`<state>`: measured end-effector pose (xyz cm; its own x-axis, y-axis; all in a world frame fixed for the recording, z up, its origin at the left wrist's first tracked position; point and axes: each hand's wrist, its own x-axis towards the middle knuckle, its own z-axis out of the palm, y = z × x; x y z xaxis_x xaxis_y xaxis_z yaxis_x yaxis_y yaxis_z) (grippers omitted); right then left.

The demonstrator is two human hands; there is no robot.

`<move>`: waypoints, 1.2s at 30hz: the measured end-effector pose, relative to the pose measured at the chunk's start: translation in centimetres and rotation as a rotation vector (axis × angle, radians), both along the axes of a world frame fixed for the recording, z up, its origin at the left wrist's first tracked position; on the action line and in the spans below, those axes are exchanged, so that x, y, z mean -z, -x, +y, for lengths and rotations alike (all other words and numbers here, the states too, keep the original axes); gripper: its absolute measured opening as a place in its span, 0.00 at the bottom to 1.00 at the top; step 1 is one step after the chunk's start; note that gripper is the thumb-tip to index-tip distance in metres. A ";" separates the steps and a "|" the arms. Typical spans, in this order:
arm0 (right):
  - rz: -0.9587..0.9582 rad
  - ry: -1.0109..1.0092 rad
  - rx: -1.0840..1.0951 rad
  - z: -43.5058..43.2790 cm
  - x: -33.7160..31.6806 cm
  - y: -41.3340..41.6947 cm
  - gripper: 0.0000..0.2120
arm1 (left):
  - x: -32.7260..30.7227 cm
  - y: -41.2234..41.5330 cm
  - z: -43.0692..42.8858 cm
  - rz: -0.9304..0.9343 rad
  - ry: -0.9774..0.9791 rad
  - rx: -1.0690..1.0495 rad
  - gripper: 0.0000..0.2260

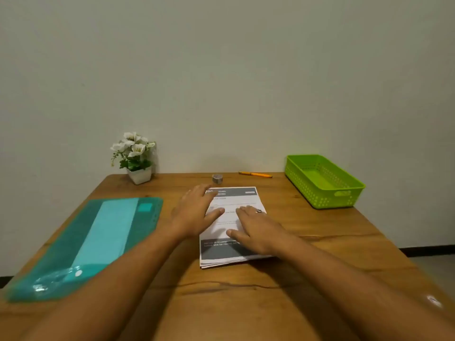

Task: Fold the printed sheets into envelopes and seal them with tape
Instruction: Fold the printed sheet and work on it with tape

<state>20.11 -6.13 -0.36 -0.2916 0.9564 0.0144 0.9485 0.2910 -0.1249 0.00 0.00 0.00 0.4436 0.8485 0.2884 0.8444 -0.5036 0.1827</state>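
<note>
The stack of printed sheets [236, 201] lies flat in the middle of the wooden table [246, 303], with its long side pointing away from the person. The top sheet is white, with a dark grey band across its far end and another across its near end. Both bands carry white lettering, but it is too blurred to read surely.

The left hand [194, 212] rests flat on the left edge of the stack, fingers straight and spread, gripping nothing. The right hand [256, 230] also lies flat on the top sheet, fingers straight, holding nothing; one finger wears a ring [259, 211].

Behind the stack stands a small grey tape roll [217, 178], and to its right lies a thin orange pen [255, 174]. At far right is a lime green plastic basket [307, 190], rectangular with perforated walls; inside, only its smooth floor shows. On the left lies a translucent teal plastic mat [61, 262] with a paler strip along it. White flowers in a white pot [139, 175] stand against the wall.
</note>
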 end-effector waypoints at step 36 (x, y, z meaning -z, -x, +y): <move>-0.049 0.070 0.055 14.6 7.9 -6.6 0.49 | 7.9 -3.5 9.0 0.240 0.270 -0.062 0.32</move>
<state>26.70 8.51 -8.29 -0.2376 0.9691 -0.0659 0.9682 0.2309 -0.0960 3.49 8.96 -7.92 0.4167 0.9073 -0.0559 0.9068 -0.4106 0.0954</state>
